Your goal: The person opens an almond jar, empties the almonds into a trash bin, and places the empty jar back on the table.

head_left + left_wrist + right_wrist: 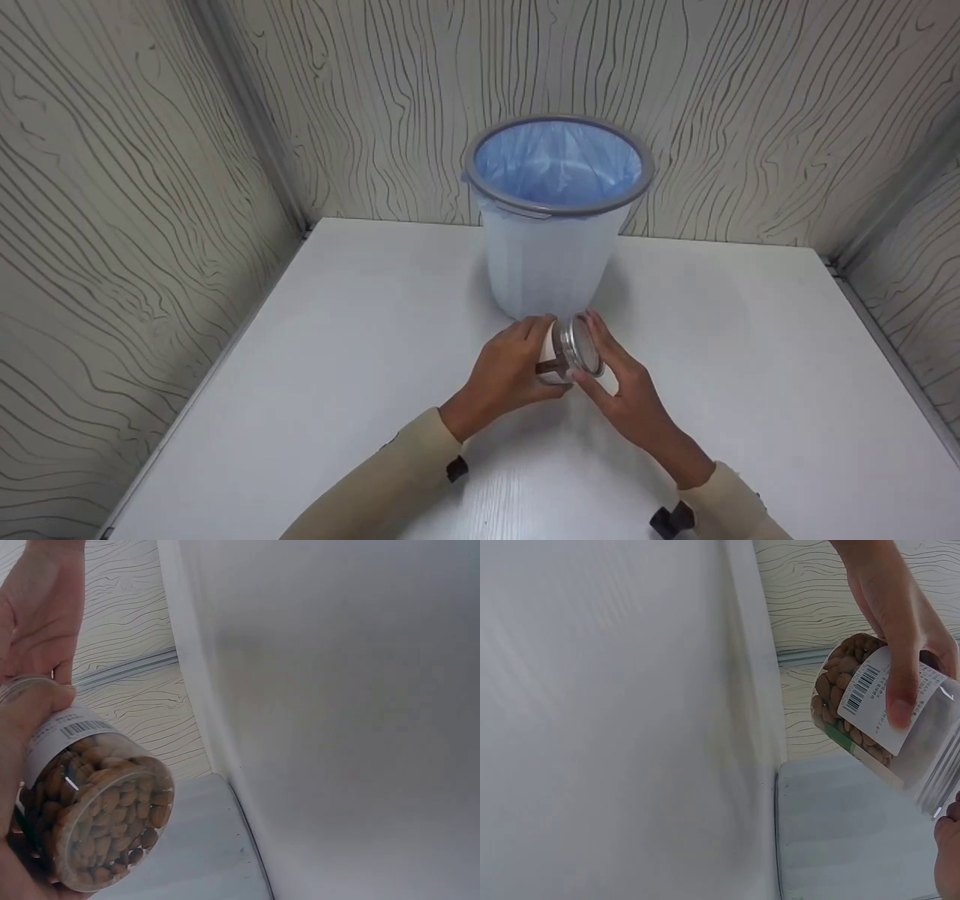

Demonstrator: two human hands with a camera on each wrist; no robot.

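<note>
A clear plastic jar (pixel 923 757) of almonds with a white barcode label (pixel 874 701) is held tilted above the white table, in front of the bin. My left hand (pixel 510 367) grips the jar's body, its thumb lying across the label in the right wrist view. At the jar's lid end (pixel 586 345), my right hand (pixel 630 397) pinches the round rim between thumb and fingers. The almonds (pixel 112 817) are gathered toward the jar's base in the left wrist view. Part of the label is hidden by the left hand.
A white bin (pixel 551 262) with a grey rim and a blue liner bag (pixel 555 169) stands at the back of the white table (pixel 360 315). Wood-grain patterned walls (pixel 375 97) enclose the table at the back and both sides.
</note>
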